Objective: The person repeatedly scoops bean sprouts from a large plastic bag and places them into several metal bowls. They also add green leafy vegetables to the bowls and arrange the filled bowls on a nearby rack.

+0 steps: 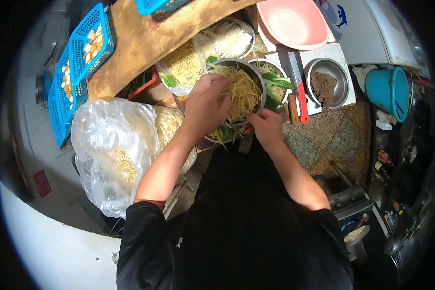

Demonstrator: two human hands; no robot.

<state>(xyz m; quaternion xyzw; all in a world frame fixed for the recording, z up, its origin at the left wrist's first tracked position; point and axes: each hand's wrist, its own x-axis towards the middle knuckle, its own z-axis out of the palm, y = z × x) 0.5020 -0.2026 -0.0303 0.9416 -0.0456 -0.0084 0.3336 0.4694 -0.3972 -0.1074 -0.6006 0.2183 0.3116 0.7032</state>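
Yellow noodles (243,92) fill a round metal bowl (262,81) in front of me. My left hand (208,103) rests over the bowl's left side, with curved fingers at the noodles. Whether it grasps any strands is hidden. At the near right rim, the thumb of my right hand (266,125) lies on the edge and its fingers go underneath. Below and to the right are bowls of bean sprouts with green leaves (223,134) (273,81). More yellow noodles (185,63) lie in a plastic bag just beyond my left hand.
A large clear plastic bag (112,123) stands at left. A red-handled knife (300,90) lies right, beside a metal bowl (344,90) holding a brown cloth (322,87). Beyond are a pink basin (293,21), pale noodles (232,38), and blue baskets (107,54).
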